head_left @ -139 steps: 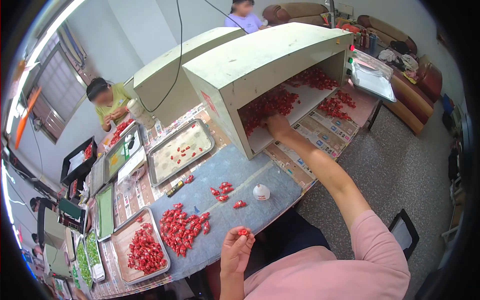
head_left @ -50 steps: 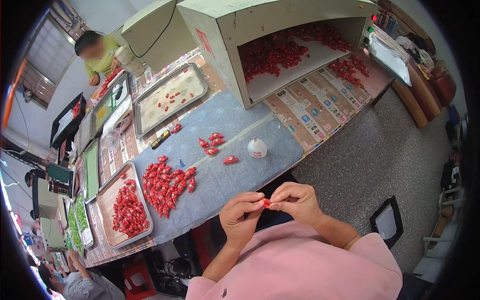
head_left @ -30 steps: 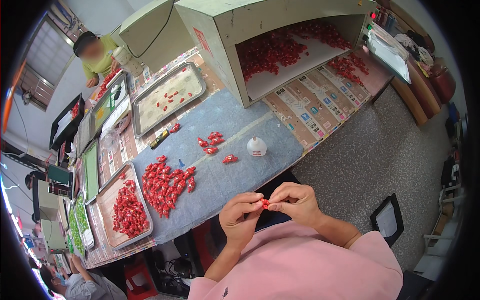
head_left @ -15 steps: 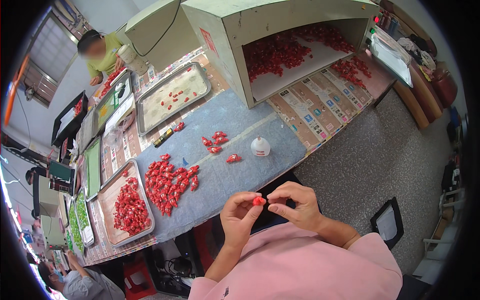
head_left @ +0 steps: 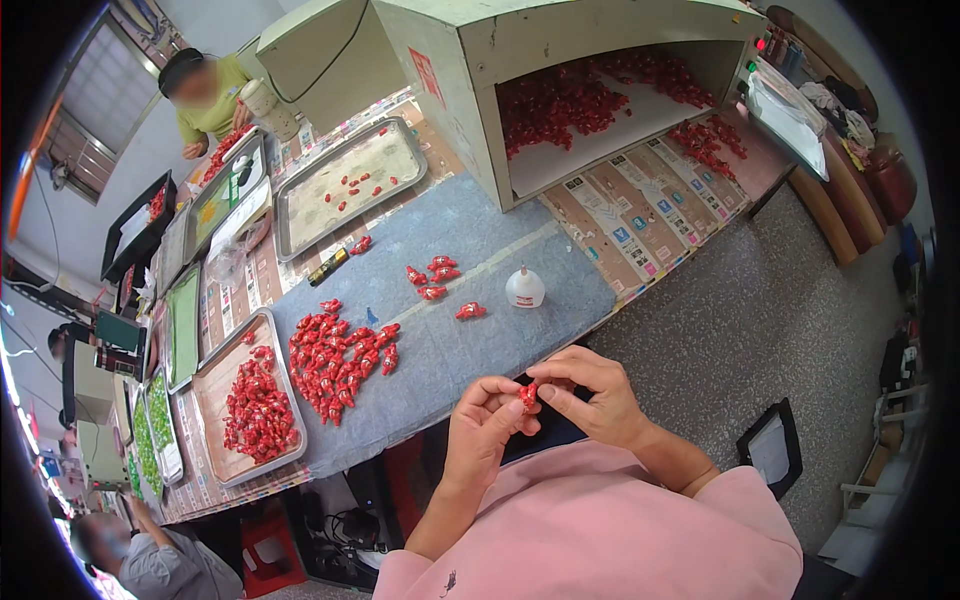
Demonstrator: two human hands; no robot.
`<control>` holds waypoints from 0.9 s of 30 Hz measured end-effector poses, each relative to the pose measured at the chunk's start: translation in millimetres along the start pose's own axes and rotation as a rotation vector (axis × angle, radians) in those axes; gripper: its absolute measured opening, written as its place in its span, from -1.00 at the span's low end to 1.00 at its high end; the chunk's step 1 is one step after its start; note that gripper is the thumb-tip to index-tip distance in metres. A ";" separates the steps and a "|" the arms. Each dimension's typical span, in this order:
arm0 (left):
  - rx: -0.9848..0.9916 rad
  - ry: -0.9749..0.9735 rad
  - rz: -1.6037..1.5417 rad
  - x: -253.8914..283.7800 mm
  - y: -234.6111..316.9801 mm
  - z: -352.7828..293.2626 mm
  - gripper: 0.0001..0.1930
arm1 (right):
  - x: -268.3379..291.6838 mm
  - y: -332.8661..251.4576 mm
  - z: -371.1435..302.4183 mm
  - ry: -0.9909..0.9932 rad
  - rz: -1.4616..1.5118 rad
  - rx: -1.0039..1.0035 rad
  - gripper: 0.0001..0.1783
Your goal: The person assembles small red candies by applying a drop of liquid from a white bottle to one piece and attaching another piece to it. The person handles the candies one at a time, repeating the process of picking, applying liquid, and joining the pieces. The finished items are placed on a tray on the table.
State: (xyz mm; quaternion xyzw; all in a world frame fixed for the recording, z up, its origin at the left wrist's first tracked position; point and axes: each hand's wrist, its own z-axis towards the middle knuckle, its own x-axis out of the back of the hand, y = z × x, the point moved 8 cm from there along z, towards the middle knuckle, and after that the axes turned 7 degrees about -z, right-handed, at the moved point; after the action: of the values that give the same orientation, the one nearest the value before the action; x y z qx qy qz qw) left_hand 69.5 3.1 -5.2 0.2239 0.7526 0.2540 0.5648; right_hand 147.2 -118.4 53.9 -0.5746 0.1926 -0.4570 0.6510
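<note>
A small red painted figurine (head_left: 528,398) is pinched between the thumb and fingers of my left hand (head_left: 482,425), just off the table's near edge. My right hand (head_left: 592,398) has its thumb and forefinger closed at the same figurine's upper side; whether a tiny piece lies between these fingertips is hidden. On the blue cloth (head_left: 440,370) beyond my hands lies a heap of similar red figurines (head_left: 330,365). Several more sit apart near a white squeeze bottle (head_left: 525,289) with a narrow tip.
At left, a metal tray (head_left: 302,440) holds piled red figurines. Another tray (head_left: 283,235) carries a few small red pieces. A black-and-gold tube (head_left: 328,267) lies between. A large metal housing (head_left: 440,110) with red pieces inside stands at the back. Two co-workers sit at the left.
The figurine has turned in my left fingers and shows more of its body. My right fingers have come in from beside it and now meet it.
</note>
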 end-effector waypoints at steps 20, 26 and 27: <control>0.160 -0.029 -0.127 -1.4 -3.7 1.5 -0.89 | -3.8 7.5 0.9 -0.022 -0.012 -0.035 -0.90; 0.034 0.037 0.046 -1.0 2.9 1.6 -0.82 | -2.0 6.6 -0.5 0.023 -0.014 -0.015 -0.94; 0.016 0.024 0.081 -2.4 4.2 1.2 -0.80 | -1.9 6.6 -0.7 0.021 -0.014 -0.015 -0.94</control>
State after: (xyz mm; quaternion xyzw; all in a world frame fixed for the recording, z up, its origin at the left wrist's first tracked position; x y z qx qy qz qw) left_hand 71.5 5.0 -1.1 0.2556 0.7518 0.2733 0.5430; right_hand 148.2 -117.8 47.1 -0.5760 0.1991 -0.4661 0.6413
